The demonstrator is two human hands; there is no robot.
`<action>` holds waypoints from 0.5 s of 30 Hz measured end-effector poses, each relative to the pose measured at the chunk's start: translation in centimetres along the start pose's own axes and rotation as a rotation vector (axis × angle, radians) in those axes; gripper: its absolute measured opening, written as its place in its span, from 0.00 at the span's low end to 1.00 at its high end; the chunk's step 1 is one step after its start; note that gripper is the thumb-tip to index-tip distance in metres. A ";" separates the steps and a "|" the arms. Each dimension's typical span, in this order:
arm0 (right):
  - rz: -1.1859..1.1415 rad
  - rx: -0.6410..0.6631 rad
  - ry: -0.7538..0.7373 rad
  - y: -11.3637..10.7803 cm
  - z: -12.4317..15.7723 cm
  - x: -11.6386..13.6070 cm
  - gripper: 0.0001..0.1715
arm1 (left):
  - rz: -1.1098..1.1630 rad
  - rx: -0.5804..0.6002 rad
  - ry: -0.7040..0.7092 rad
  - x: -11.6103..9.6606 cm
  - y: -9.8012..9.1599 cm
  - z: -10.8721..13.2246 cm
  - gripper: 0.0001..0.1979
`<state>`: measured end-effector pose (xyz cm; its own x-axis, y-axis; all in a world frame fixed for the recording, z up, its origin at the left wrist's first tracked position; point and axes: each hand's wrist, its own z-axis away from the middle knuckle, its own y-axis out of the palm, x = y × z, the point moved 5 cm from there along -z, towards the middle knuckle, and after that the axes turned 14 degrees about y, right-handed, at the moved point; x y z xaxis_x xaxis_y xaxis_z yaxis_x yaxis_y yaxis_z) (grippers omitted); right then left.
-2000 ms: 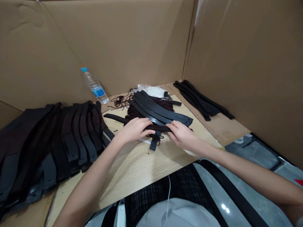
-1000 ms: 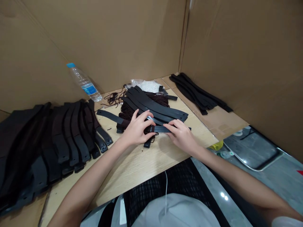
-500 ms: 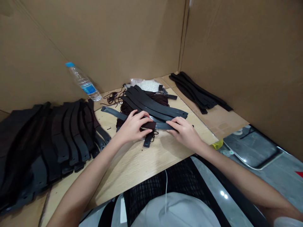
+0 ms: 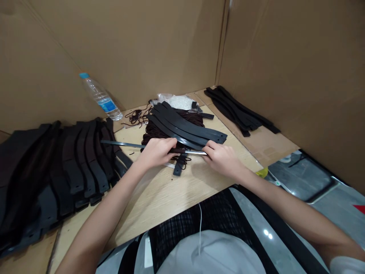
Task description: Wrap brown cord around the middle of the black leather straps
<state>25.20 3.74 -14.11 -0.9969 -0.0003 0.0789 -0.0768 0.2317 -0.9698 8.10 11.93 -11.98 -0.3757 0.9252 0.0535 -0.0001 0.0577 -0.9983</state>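
Observation:
A long dark strap point(image 4: 124, 144) with a brown wrapped section at its middle is held across in front of me, its narrow edge turned up. My left hand point(image 4: 159, 153) is closed around it near the wrapped part, and the strap's left end sticks out past the knuckles. My right hand point(image 4: 221, 156) grips it toward the other end, which the fingers hide. Just behind lies a fan of black straps point(image 4: 182, 125) on a bundle of dark brown cord point(image 4: 154, 131). A short black piece with a hole point(image 4: 178, 167) lies under the held strap.
Many dark straps with brown sections point(image 4: 82, 160) are piled at the left. A water bottle point(image 4: 104, 101) leans on the cardboard wall point(image 4: 137, 49). More black straps point(image 4: 236, 110) lie at the back right. A clear plastic bag point(image 4: 176, 101) sits behind the cord.
The held strap has turned from its flat face to its edge. My left fingers, spread on it before, are now wrapped round it, and my right hand has closed tighter.

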 end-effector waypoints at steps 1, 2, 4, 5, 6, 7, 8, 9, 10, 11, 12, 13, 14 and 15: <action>0.014 0.026 -0.017 0.1 0.0 0.0 0.09 | -0.017 0.007 0.003 -0.1 0.1 -0.1 0.06; 0.018 0.038 -0.042 0.2 0.0 0.1 0.09 | -0.030 0.018 0.001 -0.2 0.3 -0.2 0.05; 0.001 0.022 -0.091 0.5 0.2 0.1 0.10 | -0.035 0.039 -0.016 -0.2 0.5 -0.2 0.04; -0.018 0.000 -0.109 0.6 0.3 0.1 0.10 | -0.022 0.042 -0.028 -0.2 0.6 -0.2 0.05; -0.041 -0.027 -0.120 0.7 0.4 0.1 0.10 | 0.002 0.040 -0.037 -0.2 0.7 -0.2 0.06; -0.064 -0.055 -0.127 0.8 0.6 0.1 0.10 | 0.035 0.035 -0.039 -0.2 0.7 -0.2 0.07; -0.084 -0.079 -0.129 0.9 0.7 0.1 0.11 | 0.075 0.027 -0.031 -0.2 0.8 -0.1 0.07; -0.098 -0.100 -0.128 0.9 0.8 0.1 0.13 | 0.114 0.016 -0.017 -0.3 0.8 -0.1 0.08; -0.105 -0.115 -0.124 1.0 0.9 0.2 0.16 | 0.147 0.009 0.000 -0.4 0.9 -0.1 0.09; -0.107 -0.125 -0.120 1.0 1.0 0.2 0.18 | 0.174 0.007 0.015 -0.5 0.9 0.0 0.11; -0.103 -0.132 -0.115 1.1 1.1 0.3 0.19 | 0.192 0.011 0.026 -0.5 1.0 -0.1 0.14; -0.098 -0.136 -0.111 1.1 1.2 0.3 0.19 | 0.201 0.022 0.029 -0.6 1.1 -0.1 0.17; -0.093 -0.140 -0.107 1.2 1.2 0.4 0.18 | 0.201 0.038 0.024 -0.6 1.3 -0.1 0.19; -0.090 -0.146 -0.103 1.2 1.3 0.4 0.17 | 0.197 0.057 0.016 -0.6 1.5 -0.2 0.20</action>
<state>24.70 2.79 -15.55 -0.9833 -0.1249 0.1326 -0.1698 0.3649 -0.9154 8.47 11.55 -13.46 -0.3591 0.9222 -0.1433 0.0191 -0.1463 -0.9891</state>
